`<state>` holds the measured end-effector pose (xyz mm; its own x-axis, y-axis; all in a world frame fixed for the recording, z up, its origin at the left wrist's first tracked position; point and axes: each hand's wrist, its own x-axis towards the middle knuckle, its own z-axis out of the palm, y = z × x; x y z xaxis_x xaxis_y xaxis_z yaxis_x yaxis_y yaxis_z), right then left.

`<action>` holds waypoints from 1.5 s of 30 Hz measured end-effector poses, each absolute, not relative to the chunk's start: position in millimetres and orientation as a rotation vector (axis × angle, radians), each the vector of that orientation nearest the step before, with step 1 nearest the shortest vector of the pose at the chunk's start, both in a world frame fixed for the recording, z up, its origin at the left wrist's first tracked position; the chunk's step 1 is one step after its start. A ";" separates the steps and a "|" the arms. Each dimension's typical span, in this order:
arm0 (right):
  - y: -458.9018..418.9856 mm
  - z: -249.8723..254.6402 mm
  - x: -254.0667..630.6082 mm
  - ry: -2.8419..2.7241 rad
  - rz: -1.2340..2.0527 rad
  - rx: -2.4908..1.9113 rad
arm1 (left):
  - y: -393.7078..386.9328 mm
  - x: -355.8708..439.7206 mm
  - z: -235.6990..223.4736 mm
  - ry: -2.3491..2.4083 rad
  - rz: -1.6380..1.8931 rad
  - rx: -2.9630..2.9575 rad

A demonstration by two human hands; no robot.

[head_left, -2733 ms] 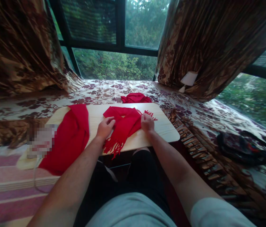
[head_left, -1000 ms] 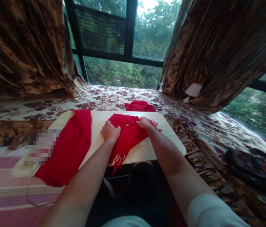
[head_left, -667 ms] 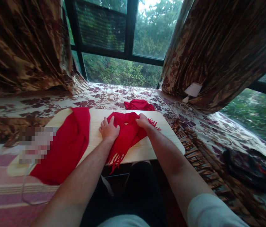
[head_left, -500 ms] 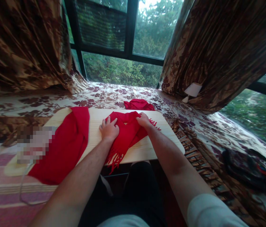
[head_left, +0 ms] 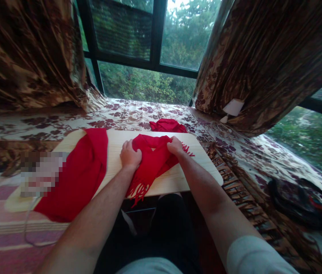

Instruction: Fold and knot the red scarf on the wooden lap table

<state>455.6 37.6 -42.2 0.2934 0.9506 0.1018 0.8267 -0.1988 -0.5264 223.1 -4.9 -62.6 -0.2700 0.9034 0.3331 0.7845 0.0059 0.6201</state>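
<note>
A red fringed scarf [head_left: 152,160] lies looped on a pale wooden board [head_left: 114,152], its ends crossing below a small gap. My left hand [head_left: 130,154] is closed on the scarf's left edge, thumb toward the cloth. At the upper right of the loop, my right hand [head_left: 175,145] pinches the scarf, its fingertips partly hidden. One fringe hangs at the board's near edge; the other pokes out to the right of my right hand. Another red cloth [head_left: 77,179] lies folded over the board's left part.
A crumpled red cloth [head_left: 168,125] rests behind the board on the floral cover [head_left: 126,114]. Far right are a white lamp [head_left: 233,108] and a black bag [head_left: 300,205]. A blurred-out object [head_left: 42,173] with a cord sits on the board's left end.
My left hand has gone from lying with spread fingers on the scarf to gripping its left edge. That edge is drawn in slightly to the right. My right hand keeps its pinch.
</note>
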 end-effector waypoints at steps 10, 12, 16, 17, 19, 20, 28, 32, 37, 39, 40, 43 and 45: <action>25.4 -38.4 451.6 -1.656 0.319 -2.104 | 8.7 220.7 -34.5 2.231 0.736 1.577; 25.4 -39.2 452.2 -1.660 0.320 -2.087 | 11.5 224.1 -30.9 2.225 0.683 1.581; 25.8 -41.2 453.8 -1.669 0.334 -2.071 | 17.2 227.3 -31.4 2.229 0.645 1.555; 25.9 -41.6 454.0 -1.670 0.334 -2.075 | 19.6 226.6 -32.6 2.215 0.626 1.561; 26.2 -42.1 454.1 -1.670 0.332 -2.074 | 25.5 223.8 -35.4 2.170 0.574 1.597; 26.3 -42.2 454.1 -1.669 0.331 -2.066 | 28.9 222.3 -36.9 2.145 0.549 1.619; 25.0 -42.0 457.5 -1.646 0.397 -1.982 | 45.0 215.9 -52.3 2.023 0.759 1.458; 25.2 -42.4 460.2 -1.624 0.436 -1.949 | 42.8 214.8 -56.1 1.940 0.982 1.265; 28.2 -43.7 462.6 -1.613 0.463 -1.936 | 36.0 217.2 -56.1 1.673 1.191 1.177; 29.2 -43.7 463.2 -1.610 0.432 -1.944 | 33.8 217.4 -59.4 1.583 1.177 1.197; 29.4 -43.6 463.4 -1.603 0.418 -1.945 | 32.9 217.2 -61.8 1.590 1.175 1.209; 28.5 -42.1 463.6 -1.561 0.386 -1.953 | 31.6 215.9 -69.9 1.675 1.220 1.268; 27.5 -40.5 463.8 -1.549 0.371 -1.968 | 30.8 215.2 -73.5 1.684 1.263 1.277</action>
<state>463.8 27.5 -40.5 0.2797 0.9494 0.1426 0.7815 -0.1389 -0.6082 215.2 30.8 -73.5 -0.2998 0.9530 0.0429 0.3081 0.0541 0.9498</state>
